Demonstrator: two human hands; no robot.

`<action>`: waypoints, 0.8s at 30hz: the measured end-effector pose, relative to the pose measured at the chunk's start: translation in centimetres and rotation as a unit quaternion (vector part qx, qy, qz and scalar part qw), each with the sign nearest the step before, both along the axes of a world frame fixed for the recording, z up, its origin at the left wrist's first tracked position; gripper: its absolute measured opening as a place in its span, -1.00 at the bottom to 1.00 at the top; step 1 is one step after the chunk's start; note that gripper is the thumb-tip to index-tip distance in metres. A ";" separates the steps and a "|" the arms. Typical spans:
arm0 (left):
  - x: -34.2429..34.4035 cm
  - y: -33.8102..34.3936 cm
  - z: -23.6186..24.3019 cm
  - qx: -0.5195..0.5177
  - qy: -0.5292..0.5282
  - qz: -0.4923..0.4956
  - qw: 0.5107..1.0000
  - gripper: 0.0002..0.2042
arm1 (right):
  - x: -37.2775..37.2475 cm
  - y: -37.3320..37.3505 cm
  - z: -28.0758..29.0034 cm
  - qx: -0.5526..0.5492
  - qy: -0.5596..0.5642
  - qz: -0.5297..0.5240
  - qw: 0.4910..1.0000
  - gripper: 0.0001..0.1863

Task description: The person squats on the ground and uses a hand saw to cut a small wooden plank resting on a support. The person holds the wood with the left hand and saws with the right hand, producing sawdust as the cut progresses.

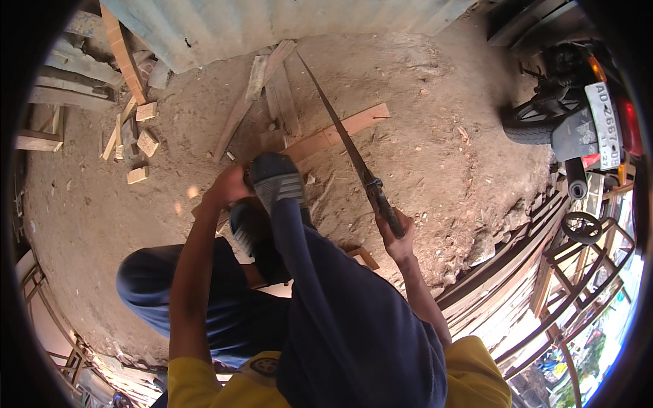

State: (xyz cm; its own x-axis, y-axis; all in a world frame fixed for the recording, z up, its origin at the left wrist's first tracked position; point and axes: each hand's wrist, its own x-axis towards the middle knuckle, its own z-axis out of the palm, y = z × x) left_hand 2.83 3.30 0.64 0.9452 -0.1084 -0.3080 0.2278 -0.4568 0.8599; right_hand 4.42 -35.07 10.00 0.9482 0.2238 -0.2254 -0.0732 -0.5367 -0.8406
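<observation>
My right hand (pixel 396 234) is wrapped round the dark handle of a handsaw (pixel 338 127). Its long, narrow blade slants up and left, tapering to a point. Below or against the blade lies a reddish wooden board (pixel 364 123); whether the teeth touch it I cannot tell. My foot, in a dark sandal (pixel 280 182), rests over the near end of that board. Beside the sandal, my left hand (pixel 232 185) is curled low, its fingers partly hidden, so what it grips does not show.
Weathered planks (pixel 253 92) cross beyond the board. Several cut wood blocks (pixel 147 142) lie at left on the dirt floor. A corrugated metal sheet (pixel 272 17) stands at the far side. A motorcycle (pixel 575 129) is parked at right, above stacked timber (pixel 503 272).
</observation>
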 end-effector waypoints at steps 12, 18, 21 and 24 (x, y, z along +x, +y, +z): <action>-3.6 -2.2 -4.1 0.436 -0.120 0.040 0.891 -0.37 | 4.2 6.2 -4.3 0.028 -0.020 -0.005 0.999 -0.73; -2.6 -1.3 -3.5 0.338 -0.060 0.033 0.939 -0.45 | 5.1 6.6 -4.9 0.081 -0.006 -0.016 0.997 -0.75; -0.9 -0.2 -1.5 0.275 -0.015 -0.020 0.961 -0.52 | 5.0 5.8 -5.3 0.064 -0.003 -0.021 0.998 -0.75; -0.1 0.2 -1.2 0.277 -0.048 -0.024 0.959 -0.57 | 4.3 5.2 -5.4 0.068 0.018 -0.039 0.997 -0.74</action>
State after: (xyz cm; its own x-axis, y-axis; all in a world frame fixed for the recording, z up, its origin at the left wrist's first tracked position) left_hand 2.74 3.49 -0.53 0.9699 0.0030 -0.2433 0.1277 -0.8575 0.4984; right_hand 8.68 -29.89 4.63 0.9560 0.1805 -0.2314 -0.1411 -0.4088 -0.9017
